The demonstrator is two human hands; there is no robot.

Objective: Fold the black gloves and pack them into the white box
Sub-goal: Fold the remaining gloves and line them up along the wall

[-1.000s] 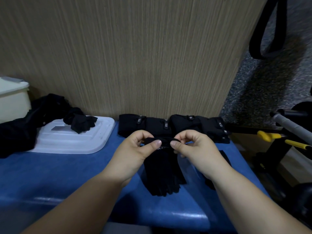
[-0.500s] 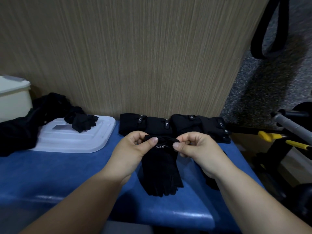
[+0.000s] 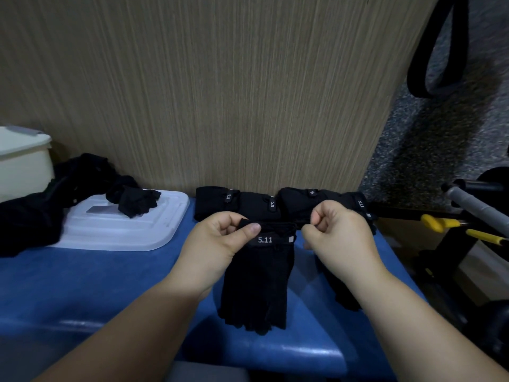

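A black glove (image 3: 257, 282) marked 5.11 lies flat on the blue surface (image 3: 82, 288), fingers toward me. My left hand (image 3: 217, 241) pinches the left end of its cuff, thumb on top. My right hand (image 3: 338, 232) is curled and pinches the cuff's right end. Another black glove (image 3: 341, 293) lies partly hidden under my right forearm. A row of folded black gloves (image 3: 248, 205) sits against the wall behind my hands. The white box (image 3: 22, 164) stands at the far left.
A white lid (image 3: 118, 230) lies left of centre with a loose black glove (image 3: 135, 199) on it. A heap of black gloves (image 3: 33, 205) rests by the box. The wood-grain wall is close behind. Metal bars and yellow-handled tools (image 3: 462, 230) stand off the surface's right edge.
My hands have drawn apart along the cuff, the right one moving right. The cuff is now spread wider and its 5.11 label shows.
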